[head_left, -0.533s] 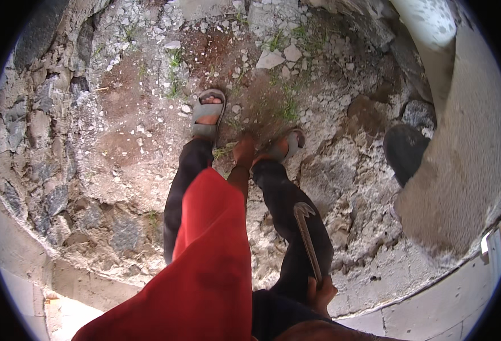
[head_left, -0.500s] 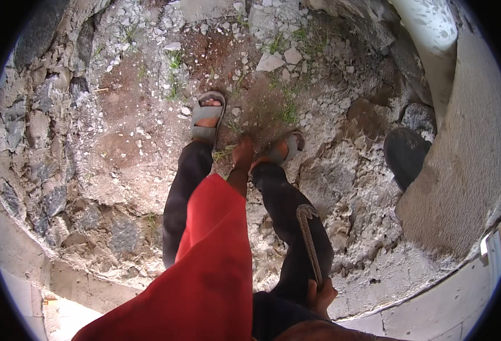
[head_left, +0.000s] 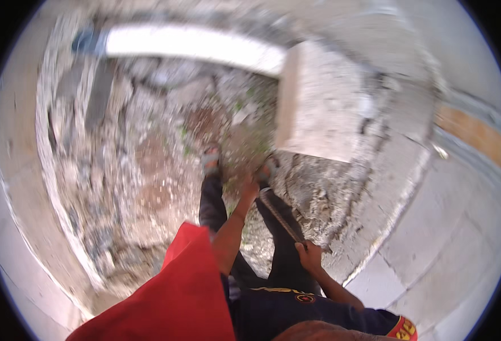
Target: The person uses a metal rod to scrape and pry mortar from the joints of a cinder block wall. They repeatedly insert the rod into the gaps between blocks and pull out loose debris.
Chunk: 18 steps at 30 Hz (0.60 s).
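My right hand (head_left: pixel 308 256) is closed around the lower end of a brown ribbed pry bar (head_left: pixel 282 216). The bar slants up and left across my right thigh, its curved tip between my knees and feet. Beside that tip is my left hand (head_left: pixel 250 186), low between my legs; motion blur hides its fingers and whether they touch the bar. A loose red cloth (head_left: pixel 165 290) hangs over my left side and covers part of that arm.
I stand in sandals on rubble-strewn soil with tufts of grass. A pale block (head_left: pixel 324 108) stands at my front right. A white pipe (head_left: pixel 193 45) runs across the far side. Rough stone edging (head_left: pixel 86 227) lies left, and grey paving (head_left: pixel 426 227) spreads right.
The view has swung, bringing the whole pipe and block into sight. My left forearm now shows more, and the left hand is nearer the bar's tip. The right hand keeps its hold.
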### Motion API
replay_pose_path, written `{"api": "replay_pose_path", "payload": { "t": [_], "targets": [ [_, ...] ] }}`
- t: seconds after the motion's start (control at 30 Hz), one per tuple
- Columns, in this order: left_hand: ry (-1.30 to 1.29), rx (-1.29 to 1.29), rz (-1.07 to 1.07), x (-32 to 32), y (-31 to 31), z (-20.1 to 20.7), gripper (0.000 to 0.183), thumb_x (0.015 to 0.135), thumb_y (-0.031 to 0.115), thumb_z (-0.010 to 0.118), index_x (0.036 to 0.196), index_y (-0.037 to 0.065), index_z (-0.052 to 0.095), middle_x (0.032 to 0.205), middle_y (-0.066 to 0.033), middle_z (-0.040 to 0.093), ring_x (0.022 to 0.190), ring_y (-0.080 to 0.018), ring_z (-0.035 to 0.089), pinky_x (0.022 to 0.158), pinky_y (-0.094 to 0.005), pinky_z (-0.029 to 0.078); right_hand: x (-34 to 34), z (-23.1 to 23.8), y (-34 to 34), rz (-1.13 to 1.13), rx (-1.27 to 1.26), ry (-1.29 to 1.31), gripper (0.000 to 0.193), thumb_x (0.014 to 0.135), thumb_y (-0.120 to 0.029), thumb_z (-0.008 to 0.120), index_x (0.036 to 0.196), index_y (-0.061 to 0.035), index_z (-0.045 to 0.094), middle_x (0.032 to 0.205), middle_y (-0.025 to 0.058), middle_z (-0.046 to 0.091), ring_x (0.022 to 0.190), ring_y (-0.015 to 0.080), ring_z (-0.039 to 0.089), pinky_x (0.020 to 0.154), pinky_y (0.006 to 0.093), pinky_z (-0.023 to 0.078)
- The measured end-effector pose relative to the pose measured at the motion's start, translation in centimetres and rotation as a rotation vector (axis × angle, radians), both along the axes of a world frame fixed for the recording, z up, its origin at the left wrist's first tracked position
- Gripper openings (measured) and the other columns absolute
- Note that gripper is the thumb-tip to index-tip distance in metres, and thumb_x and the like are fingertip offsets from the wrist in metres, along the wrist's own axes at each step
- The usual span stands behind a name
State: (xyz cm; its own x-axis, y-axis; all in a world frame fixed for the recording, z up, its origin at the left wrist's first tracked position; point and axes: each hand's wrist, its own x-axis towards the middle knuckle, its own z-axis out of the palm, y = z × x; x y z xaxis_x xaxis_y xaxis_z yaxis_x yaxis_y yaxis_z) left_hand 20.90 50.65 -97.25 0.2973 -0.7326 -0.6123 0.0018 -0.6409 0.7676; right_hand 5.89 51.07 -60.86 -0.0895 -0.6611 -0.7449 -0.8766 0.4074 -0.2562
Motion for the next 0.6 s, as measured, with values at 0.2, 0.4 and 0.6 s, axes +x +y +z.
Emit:
{"api": "replay_pose_path", "payload": {
  "t": [0.2,0.4,0.6],
  "targets": [
    [1.153,0.164,0.359,9.0,-5.0,27.3,0.020,0.097,0.025,0.052,0.114,0.015,0.056,0.078,0.0003,0.053,0.057,-0.0118,0.051,0.045,-0.0268,0.038,6.9,12.4,-5.3,-0.166,-0.322,-0.277,0.034,0.090,-0.031,0.062,0.076,0.0002,0.062,0.058,0.0147,0.053,0.050,0.0248,0.052,0.051,0.0381,0.040],
    [0.965,-0.106,0.228,11.5,-16.1,45.4,0.024,0.098,0.031,0.051,0.108,0.010,0.055,0.077,0.0013,0.052,0.060,-0.0099,0.049,0.047,-0.0258,0.033,11.7,18.5,-9.0,-0.268,-0.565,-0.507,0.033,0.092,-0.030,0.060,0.079,0.0008,0.059,0.065,0.0203,0.055,0.057,0.0305,0.055,0.055,0.0400,0.043],
    [0.813,-0.433,-0.180,9.7,-24.2,57.7,0.021,0.096,0.026,0.055,0.101,0.006,0.053,0.073,0.0003,0.056,0.054,-0.0111,0.046,0.050,-0.0294,0.039,11.9,23.5,-12.9,-0.373,-0.431,-1.101,0.025,0.099,-0.026,0.052,0.094,-0.0027,0.057,0.069,0.0015,0.055,0.065,0.0134,0.054,0.063,0.0326,0.045]
  ]
}}
